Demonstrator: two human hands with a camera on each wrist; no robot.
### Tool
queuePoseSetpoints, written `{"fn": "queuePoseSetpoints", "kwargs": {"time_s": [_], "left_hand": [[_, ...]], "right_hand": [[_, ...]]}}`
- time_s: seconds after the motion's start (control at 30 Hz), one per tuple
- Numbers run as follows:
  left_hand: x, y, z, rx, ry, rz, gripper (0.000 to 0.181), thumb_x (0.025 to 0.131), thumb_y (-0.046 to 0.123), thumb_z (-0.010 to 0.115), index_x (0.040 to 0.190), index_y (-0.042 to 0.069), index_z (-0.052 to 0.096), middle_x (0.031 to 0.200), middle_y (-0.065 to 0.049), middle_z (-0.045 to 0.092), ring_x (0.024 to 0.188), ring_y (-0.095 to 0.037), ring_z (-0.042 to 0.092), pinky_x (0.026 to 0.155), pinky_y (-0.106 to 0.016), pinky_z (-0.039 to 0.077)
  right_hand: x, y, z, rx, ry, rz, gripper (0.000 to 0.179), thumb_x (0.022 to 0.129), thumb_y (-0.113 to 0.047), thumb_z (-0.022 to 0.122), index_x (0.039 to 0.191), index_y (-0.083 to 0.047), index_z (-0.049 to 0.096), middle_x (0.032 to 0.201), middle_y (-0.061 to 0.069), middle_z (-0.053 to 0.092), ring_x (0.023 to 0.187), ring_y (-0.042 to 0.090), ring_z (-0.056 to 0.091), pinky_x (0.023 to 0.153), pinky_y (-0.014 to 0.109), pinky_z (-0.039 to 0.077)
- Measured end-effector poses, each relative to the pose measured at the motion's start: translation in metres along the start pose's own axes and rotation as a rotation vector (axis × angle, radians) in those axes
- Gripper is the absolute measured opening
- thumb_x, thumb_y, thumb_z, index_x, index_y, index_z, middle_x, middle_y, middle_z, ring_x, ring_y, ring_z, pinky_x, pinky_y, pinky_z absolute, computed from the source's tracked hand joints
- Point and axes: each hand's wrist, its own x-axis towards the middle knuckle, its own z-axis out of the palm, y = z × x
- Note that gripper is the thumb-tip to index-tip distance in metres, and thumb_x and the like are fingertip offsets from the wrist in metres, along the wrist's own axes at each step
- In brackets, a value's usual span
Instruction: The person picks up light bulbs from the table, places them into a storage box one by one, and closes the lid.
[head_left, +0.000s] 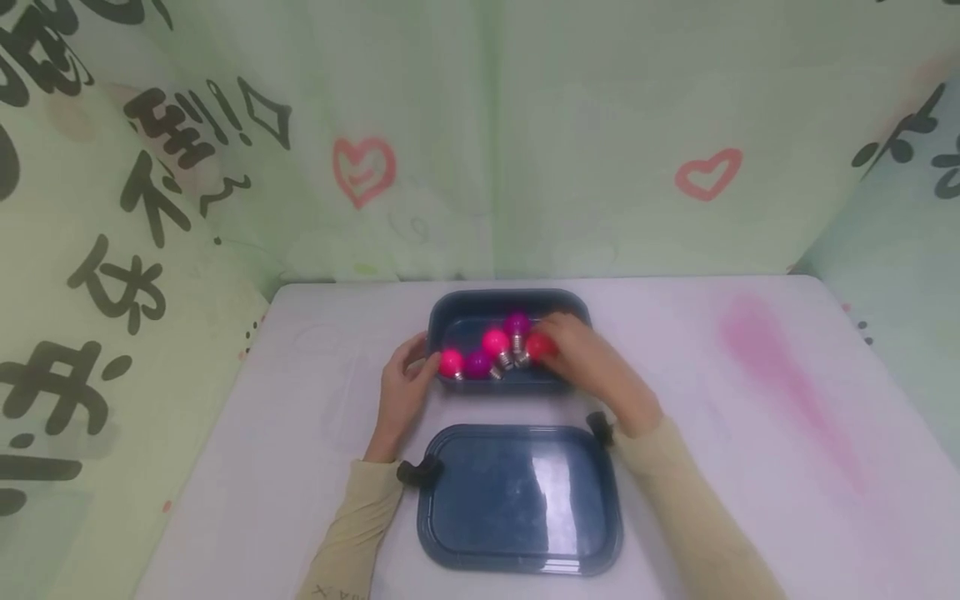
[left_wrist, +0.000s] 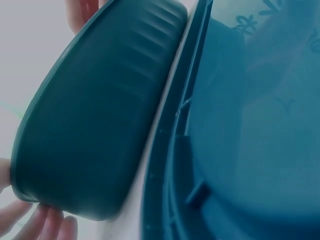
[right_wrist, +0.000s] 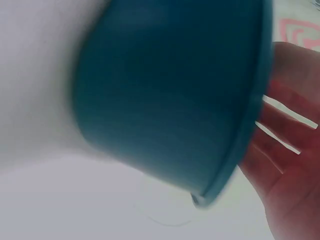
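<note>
Several small coloured light bulbs with metal screw bases lie in a dark blue box (head_left: 510, 387). A pink bulb (head_left: 451, 363) and a purple bulb (head_left: 477, 365) are at its front left; another pink bulb (head_left: 495, 342) and purple bulb (head_left: 517, 323) are nearer the middle. My left hand (head_left: 405, 387) holds the box's left end, thumb by the rim and fingers along the outer wall. Reaching over the right rim, my right hand (head_left: 585, 354) pinches a red bulb (head_left: 538, 347) inside. In the right wrist view the box wall (right_wrist: 170, 95) hides those fingertips.
A dark blue lid (head_left: 517, 500) lies flat on the white table (head_left: 285, 450), in front of the box and between my forearms. Behind the table hangs a pale green curtain (head_left: 525, 167) with drawn hearts. Black straps (head_left: 420, 472) are at my wrists.
</note>
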Motion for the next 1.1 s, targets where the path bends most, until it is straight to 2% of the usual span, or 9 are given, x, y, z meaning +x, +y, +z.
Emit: {"fn": "queuePoseSetpoints", "kwargs": {"time_s": [0.1, 0.2, 0.33, 0.63, 0.87, 1.1], "left_hand": [[-0.001, 0.003, 0.000, 0.023, 0.002, -0.003, 0.048, 0.093, 0.006, 0.068, 0.136, -0.009, 0.052, 0.135, -0.028, 0.057, 0.122, -0.041, 0.057, 0.105, -0.051, 0.048], [0.003, -0.010, -0.002, 0.049, 0.015, 0.009, 0.049, 0.093, 0.011, 0.070, 0.137, -0.005, 0.054, 0.133, -0.025, 0.059, 0.120, -0.037, 0.060, 0.103, -0.049, 0.050], [0.010, -0.030, -0.004, 0.058, 0.035, 0.035, 0.049, 0.091, 0.014, 0.072, 0.135, -0.001, 0.057, 0.127, -0.021, 0.063, 0.116, -0.033, 0.063, 0.101, -0.048, 0.052], [0.003, -0.022, -0.012, 0.133, -0.004, 0.021, 0.048, 0.091, 0.012, 0.072, 0.136, 0.002, 0.057, 0.128, -0.017, 0.062, 0.116, -0.031, 0.063, 0.100, -0.045, 0.053], [-0.006, -0.018, -0.022, 0.151, -0.021, 0.034, 0.049, 0.090, 0.010, 0.074, 0.135, 0.002, 0.058, 0.128, -0.019, 0.061, 0.117, -0.036, 0.062, 0.099, -0.048, 0.053], [-0.013, -0.013, -0.028, 0.203, -0.078, 0.018, 0.045, 0.091, 0.011, 0.071, 0.133, 0.003, 0.058, 0.127, -0.015, 0.062, 0.116, -0.031, 0.063, 0.097, -0.044, 0.055]], "right_hand": [[-0.005, -0.002, -0.007, 0.019, -0.040, 0.048, 0.034, 0.081, -0.001, 0.078, 0.112, 0.004, 0.066, 0.108, 0.018, 0.066, 0.106, 0.033, 0.061, 0.097, 0.046, 0.053], [-0.011, -0.003, -0.011, 0.037, -0.062, 0.086, 0.038, 0.082, -0.003, 0.077, 0.118, 0.002, 0.065, 0.112, 0.017, 0.065, 0.110, 0.031, 0.060, 0.098, 0.046, 0.053], [-0.019, -0.002, -0.017, 0.034, -0.047, 0.088, 0.041, 0.083, -0.004, 0.077, 0.120, 0.003, 0.063, 0.113, 0.017, 0.064, 0.109, 0.031, 0.060, 0.096, 0.046, 0.054], [-0.038, -0.010, -0.034, 0.050, -0.012, 0.097, 0.039, 0.083, -0.006, 0.078, 0.117, 0.005, 0.063, 0.111, 0.020, 0.065, 0.106, 0.033, 0.062, 0.093, 0.048, 0.055], [-0.059, -0.012, -0.037, 0.010, 0.020, 0.098, 0.044, 0.081, -0.005, 0.079, 0.120, 0.005, 0.061, 0.109, 0.019, 0.066, 0.101, 0.032, 0.063, 0.090, 0.048, 0.056], [-0.078, -0.014, -0.039, 0.045, -0.016, 0.194, 0.045, 0.084, -0.007, 0.077, 0.124, 0.003, 0.059, 0.107, 0.016, 0.065, 0.095, 0.030, 0.065, 0.080, 0.045, 0.059]]}}
